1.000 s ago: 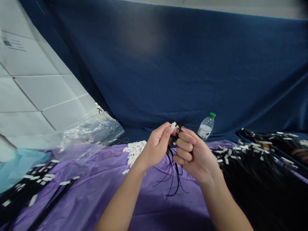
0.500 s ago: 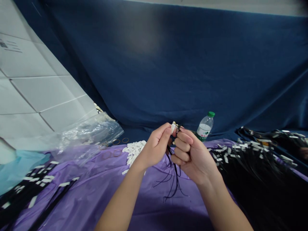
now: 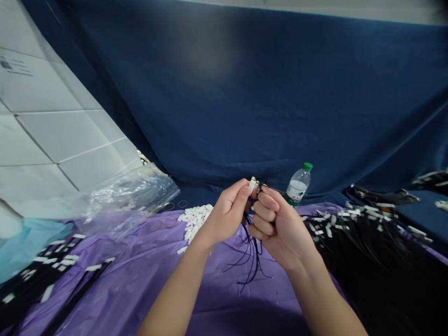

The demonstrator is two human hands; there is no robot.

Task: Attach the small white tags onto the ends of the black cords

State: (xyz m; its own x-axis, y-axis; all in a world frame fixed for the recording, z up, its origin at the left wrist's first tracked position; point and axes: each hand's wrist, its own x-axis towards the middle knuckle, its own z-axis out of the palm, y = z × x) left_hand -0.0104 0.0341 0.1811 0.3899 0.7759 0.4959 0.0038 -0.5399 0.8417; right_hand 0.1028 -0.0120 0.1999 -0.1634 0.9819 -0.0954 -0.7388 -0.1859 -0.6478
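My left hand (image 3: 227, 212) is closed, pinching a small white connector-like piece (image 3: 252, 185) between thumb and forefinger. Right beside it, my right hand (image 3: 273, 219) is curled, its thumb and forefinger pressed on thin black cords (image 3: 265, 185) at the white piece. More black cord ends (image 3: 252, 261) hang down loosely between the two hands. The exact joint between cords and white piece is partly hidden by my fingers. Just behind my left hand lies a heap of small white pieces (image 3: 196, 219) on the purple cover (image 3: 140, 266).
A green-capped water bottle (image 3: 298, 186) stands behind my right hand. Black cords with white ends (image 3: 367, 228) pile up at the right, and more bundles (image 3: 63, 266) lie at the left. Near the white boxes (image 3: 70, 140) are a clear plastic bag (image 3: 133, 191) and several rubber bands (image 3: 169, 206).
My hands have stayed almost in place at the white piece. At the far right edge, a bundle of cords with white ends has moved up and away from the pile.
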